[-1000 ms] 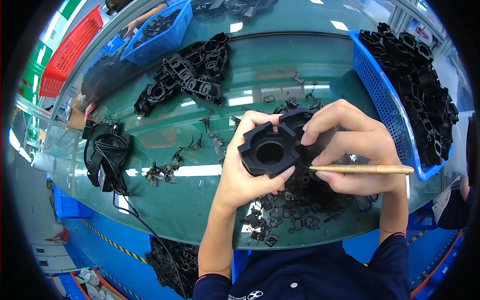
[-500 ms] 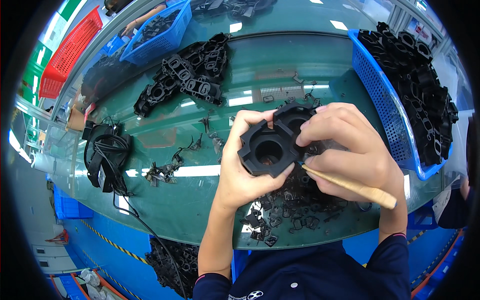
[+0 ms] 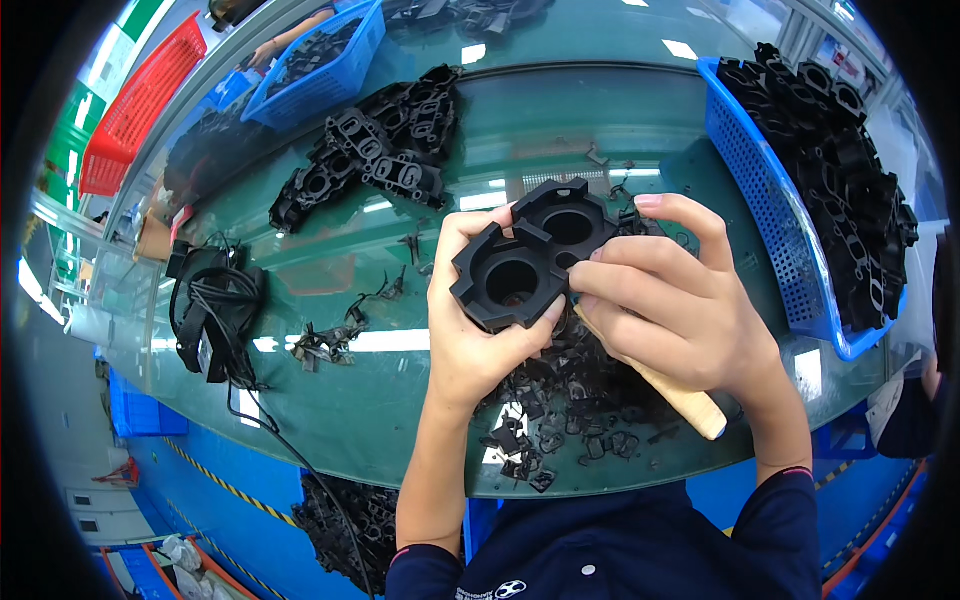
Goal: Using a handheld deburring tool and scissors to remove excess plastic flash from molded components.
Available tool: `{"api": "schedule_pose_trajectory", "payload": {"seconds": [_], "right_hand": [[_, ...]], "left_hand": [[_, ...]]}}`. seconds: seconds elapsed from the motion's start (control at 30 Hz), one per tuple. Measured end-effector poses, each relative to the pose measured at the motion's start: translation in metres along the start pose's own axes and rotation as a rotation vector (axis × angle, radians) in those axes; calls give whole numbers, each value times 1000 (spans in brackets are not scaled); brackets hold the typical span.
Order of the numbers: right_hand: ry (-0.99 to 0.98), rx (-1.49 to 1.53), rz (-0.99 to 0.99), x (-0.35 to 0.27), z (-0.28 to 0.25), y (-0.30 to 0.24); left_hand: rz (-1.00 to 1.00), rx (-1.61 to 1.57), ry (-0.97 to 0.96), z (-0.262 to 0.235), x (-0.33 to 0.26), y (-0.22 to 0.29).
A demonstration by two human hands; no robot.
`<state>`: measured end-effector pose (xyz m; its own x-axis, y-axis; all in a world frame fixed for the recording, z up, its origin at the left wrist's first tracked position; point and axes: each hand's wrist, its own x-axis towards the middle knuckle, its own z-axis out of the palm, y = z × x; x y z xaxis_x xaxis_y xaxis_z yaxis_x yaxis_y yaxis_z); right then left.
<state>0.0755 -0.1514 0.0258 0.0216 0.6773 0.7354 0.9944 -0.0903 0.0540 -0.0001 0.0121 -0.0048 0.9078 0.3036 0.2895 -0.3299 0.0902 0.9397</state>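
Fingers of the left hand [image 3: 478, 335] pinch the black moulded part [image 3: 532, 252] from below; the right hand [image 3: 668, 300] clasps its right edge and a wooden-handled tool [image 3: 655, 385]. The matte, two-holed part sits above black trimmings [image 3: 560, 410] on the glossy green counter [image 3: 400, 400].

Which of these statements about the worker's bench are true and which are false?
1. Both hands grip a black plastic part with two round holes. True.
2. The right hand also holds a tool with a wooden handle. True.
3. The blue basket on the right stands empty. False: it is heaped with black parts.
4. The left hand rests flat on the table. False: it is raised, holding the part.
5. Black scraps lie under the hands. True.
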Motion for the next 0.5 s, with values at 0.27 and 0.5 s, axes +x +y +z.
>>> {"api": "schedule_pose_trajectory", "payload": {"seconds": [0.27, 0.5], "right_hand": [[142, -85, -44, -8, 15, -2], [328, 352, 437, -7, 12, 18]], "left_hand": [[-57, -134, 12, 3, 2, 1], [-172, -313, 4, 5, 0, 1]]}}
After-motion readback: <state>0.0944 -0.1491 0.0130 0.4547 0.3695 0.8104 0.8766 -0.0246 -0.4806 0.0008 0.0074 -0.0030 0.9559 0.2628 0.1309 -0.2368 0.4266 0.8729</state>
